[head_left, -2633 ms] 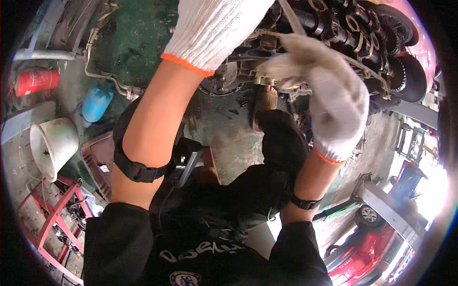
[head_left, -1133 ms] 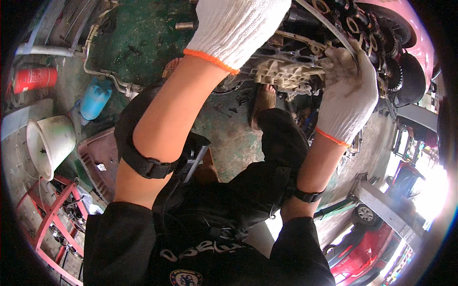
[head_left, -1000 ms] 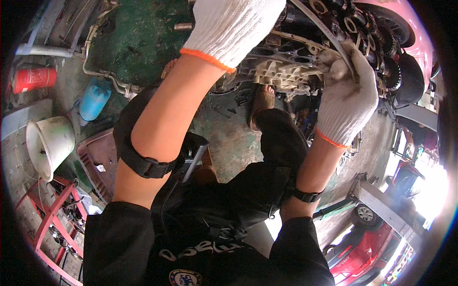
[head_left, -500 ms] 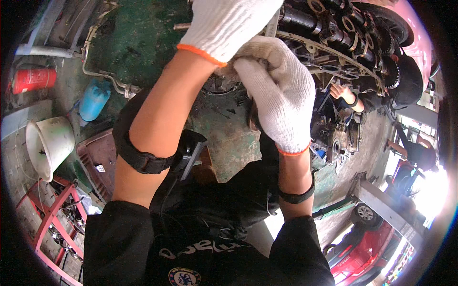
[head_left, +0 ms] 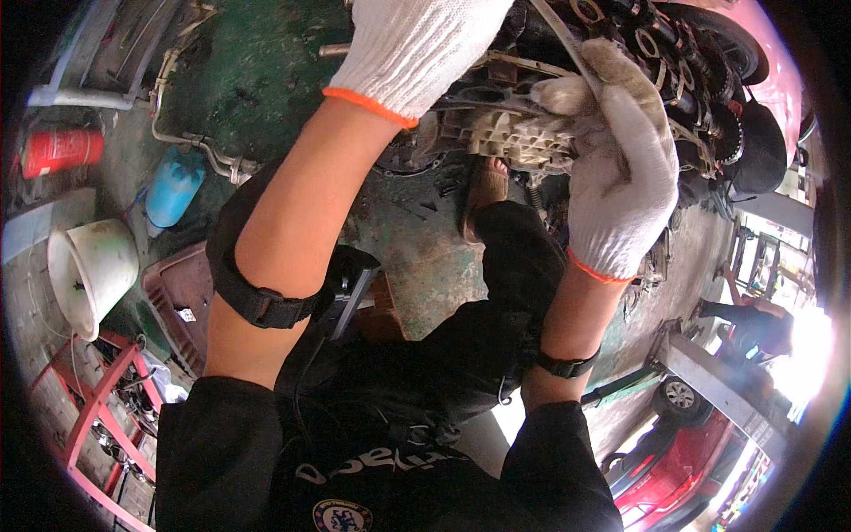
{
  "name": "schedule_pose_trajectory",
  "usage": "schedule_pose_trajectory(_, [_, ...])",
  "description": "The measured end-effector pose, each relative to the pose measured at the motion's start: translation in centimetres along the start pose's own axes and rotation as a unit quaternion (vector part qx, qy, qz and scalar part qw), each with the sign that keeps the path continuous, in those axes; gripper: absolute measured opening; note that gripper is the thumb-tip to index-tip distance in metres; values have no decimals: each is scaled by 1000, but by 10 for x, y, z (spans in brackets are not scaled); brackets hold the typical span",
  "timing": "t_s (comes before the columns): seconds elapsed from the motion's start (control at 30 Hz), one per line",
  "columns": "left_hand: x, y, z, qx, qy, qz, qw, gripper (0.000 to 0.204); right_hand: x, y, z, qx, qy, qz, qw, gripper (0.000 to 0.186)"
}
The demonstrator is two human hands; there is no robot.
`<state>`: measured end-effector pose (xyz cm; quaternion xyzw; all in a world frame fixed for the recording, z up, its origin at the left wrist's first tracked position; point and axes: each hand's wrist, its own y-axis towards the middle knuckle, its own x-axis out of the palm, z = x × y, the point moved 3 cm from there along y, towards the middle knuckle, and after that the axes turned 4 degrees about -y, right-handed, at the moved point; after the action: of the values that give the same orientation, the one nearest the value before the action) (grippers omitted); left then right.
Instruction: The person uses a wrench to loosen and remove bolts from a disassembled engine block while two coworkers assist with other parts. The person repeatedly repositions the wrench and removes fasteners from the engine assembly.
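My left hand (head_left: 425, 49), in a white knit glove with an orange cuff, reaches up to the top edge; its fingers are out of the picture. My right hand (head_left: 625, 168), gloved the same way, has its fingers bent around the lower end of a thin, flat metal bar (head_left: 563, 35). The bar slants up and left and runs out of the picture at the top. Dark stains mark this glove's palm side. Behind and below the hands is an engine with a ribbed, pale metal casting (head_left: 510, 137). Round dark shaft parts (head_left: 651, 40) show beyond my right hand.
A foot (head_left: 492, 177) stands on the stained green floor below the engine. To the left are a red cylinder (head_left: 62, 152), a blue bottle (head_left: 175, 186), a white bucket (head_left: 93, 270) and a red metal frame (head_left: 102, 408). A red car (head_left: 674, 470) and a person (head_left: 753, 324) appear at the right.
My right hand has moved right and up, away from my left hand, and has loosened from a tight curl. The metal bar now slants at it. My left hand has barely shifted.
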<state>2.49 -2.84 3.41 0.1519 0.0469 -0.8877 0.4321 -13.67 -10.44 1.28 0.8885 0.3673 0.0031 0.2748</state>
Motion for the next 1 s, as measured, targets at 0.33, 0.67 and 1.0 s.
schedule_pose_trajectory(0.33, [2, -1, -3, 72, 54, 10, 996, 39, -26, 4, 9, 120, 114, 103, 981, 45])
schedule_pose_trajectory(0.67, [7, -9, -1, 103, 96, 56, 988, 40, -18, 2, 8, 250, 180, 4, 951, 40])
schedule_pose_trajectory(1.0, [10, -1, -11, 119, 79, 34, 989, 40, 7, 1, -6, 130, 249, -293, 914, 54])
